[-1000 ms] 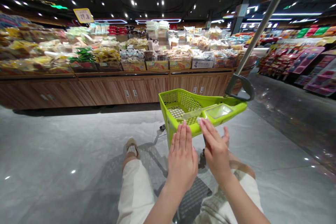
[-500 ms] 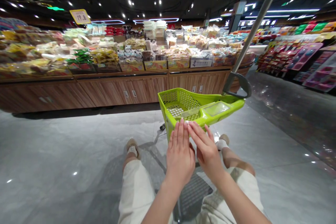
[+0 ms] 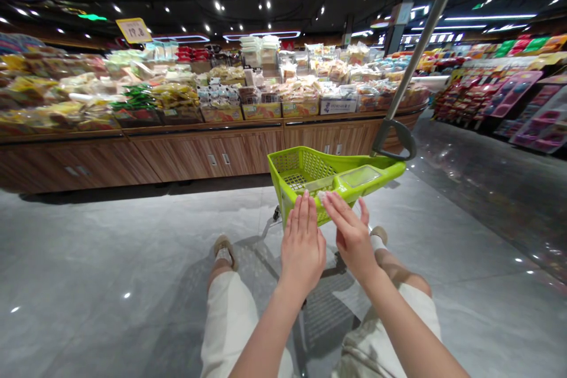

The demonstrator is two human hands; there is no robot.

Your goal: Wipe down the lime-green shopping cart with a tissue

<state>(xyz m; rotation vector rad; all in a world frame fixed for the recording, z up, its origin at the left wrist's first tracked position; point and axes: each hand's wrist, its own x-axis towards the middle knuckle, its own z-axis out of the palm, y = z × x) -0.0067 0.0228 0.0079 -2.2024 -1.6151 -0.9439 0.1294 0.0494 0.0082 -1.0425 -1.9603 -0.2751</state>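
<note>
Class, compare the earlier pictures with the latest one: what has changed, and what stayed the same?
The left hand and right hand moved slightly forward, the right also leftward, closer to the left. The right shoe, hidden at first, now shows. No grasp or release is clear. A small white scrap stays at the right fingertips, and the green cart still stands before the wooden counter.

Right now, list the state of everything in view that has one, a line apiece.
Shopping cart: upright on its wheels, open-topped
Left hand: flat, fingers straight, at the cart's near edge
Right hand: fingers extended, grip unclear
White scrap: at the right fingertips
Cabinet doors: shut
Price sign: raised above the goods
Ceiling lights: lit
</note>
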